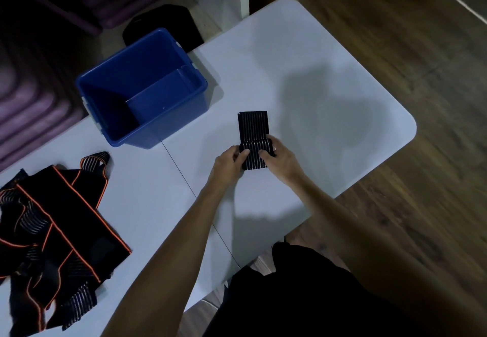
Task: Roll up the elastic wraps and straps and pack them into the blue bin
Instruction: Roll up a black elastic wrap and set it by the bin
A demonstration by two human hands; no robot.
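The task looks to be near its beginning. The bin (142, 89), at 11 o'clock from the hands, shows only its bare blue floor, so I judge nothing is packed yet. A pile (50, 234) of black wraps with orange edges lies loose at 8 o'clock on the surface (303, 73), not rolled. One striped strap (253, 136) is in work near the middle: its far end lies flat, pointing to 12 o'clock, and its near end is turned into a roll. The left hand (229, 161) and the right hand (280, 158) both grip this roll, one at each side, fingers curled over it. What is left, I think, is to finish this roll, put it in the bin, and then do the whole pile.

The surface is white with round corners and a thin seam across it. Around it is dark wooden floor. At 10 o'clock, purple mats (34, 104) are stacked, and a black flat object (163, 25) lies behind the bin.
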